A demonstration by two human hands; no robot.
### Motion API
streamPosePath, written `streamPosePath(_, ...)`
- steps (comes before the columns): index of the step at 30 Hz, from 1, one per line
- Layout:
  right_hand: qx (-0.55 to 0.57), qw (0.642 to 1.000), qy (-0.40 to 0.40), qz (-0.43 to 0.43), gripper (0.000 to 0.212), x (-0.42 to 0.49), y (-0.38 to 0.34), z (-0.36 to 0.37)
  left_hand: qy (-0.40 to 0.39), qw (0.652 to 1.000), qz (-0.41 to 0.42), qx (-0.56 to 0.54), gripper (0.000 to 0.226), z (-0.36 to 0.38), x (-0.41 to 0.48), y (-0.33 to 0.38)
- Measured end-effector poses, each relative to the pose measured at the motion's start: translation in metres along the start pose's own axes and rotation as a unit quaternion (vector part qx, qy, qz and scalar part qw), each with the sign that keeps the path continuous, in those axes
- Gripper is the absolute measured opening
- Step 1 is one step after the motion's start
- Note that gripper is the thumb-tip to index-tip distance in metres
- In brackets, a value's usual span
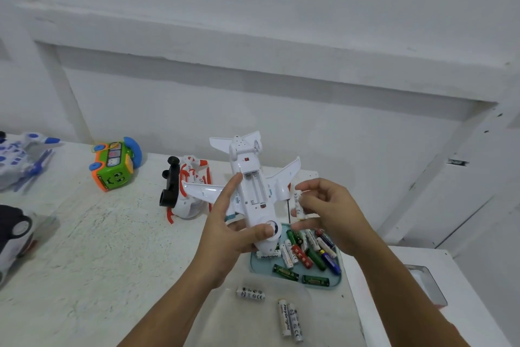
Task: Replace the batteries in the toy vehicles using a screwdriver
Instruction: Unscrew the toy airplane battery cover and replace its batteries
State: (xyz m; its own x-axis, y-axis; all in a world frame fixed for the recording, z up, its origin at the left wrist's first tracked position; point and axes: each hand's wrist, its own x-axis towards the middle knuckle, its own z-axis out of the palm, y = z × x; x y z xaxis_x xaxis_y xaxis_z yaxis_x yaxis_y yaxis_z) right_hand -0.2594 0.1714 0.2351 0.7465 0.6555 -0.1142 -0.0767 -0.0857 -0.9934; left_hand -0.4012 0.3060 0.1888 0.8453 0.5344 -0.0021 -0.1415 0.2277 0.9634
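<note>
The right hand (329,211) is raised above the counter, its thumb and fingertips pinched round a white battery (298,203); there may be a second behind it. The left hand (233,222) grips a white toy airplane (244,155) by nose and fuselage. It holds the plane belly up just beside the right hand, with the battery compartment (257,186) open and apparently empty.

A thin dark rod (289,210), possibly the screwdriver's shaft, shows between plane and right hand. What holds it cannot be told.

Likely risks:
- The battery could go in the wrong way round, since the polarity marks are too small to read.
- The fingertip pinch could slip and send the battery rolling off the counter.
- The plane could twist in the one-handed grip when a battery is pressed against the spring.
- Old and new batteries could get mixed up.

Below the hands, near the counter's right edge, a teal tray (337,280) holds mixed batteries (306,251). Three white batteries (284,321) lie near the front edge.

The counter (98,248) is white and speckled. Along its back edge are a green bus (114,166) and an orange-and-white toy (191,186). At its left edge are a blue-and-white toy (22,155) and a dark car (14,234). Behind is a plain white wall (253,9) with ledges.
</note>
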Motion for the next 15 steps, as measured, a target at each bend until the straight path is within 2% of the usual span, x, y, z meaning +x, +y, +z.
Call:
streamPosePath(4, 0.005, 0.999, 0.014, -0.031, 0.034, -0.001, -0.012, 0.021, -0.007, 1.0, 0.002, 0.007, 0.103, -0.001, 0.001, -0.003)
streamPosePath(8, -0.078, 0.994, 0.017, -0.072, 0.04, -0.002, -0.019, 0.033, -0.002, 1.0, 0.001, 0.002, 0.1, 0.0, 0.001, 0.0)
streamPosePath(12, -0.179, 0.974, 0.048, -0.127, 0.033, -0.004, -0.017, 0.043, 0.013, 1.0, 0.009, 0.0, 0.06, 0.006, 0.002, 0.008)
streamPosePath(15, -0.229, 0.958, 0.077, -0.152, 0.023, -0.004, -0.014, 0.049, 0.007, 1.0, 0.014, 0.022, 0.061, 0.007, 0.003, 0.01)
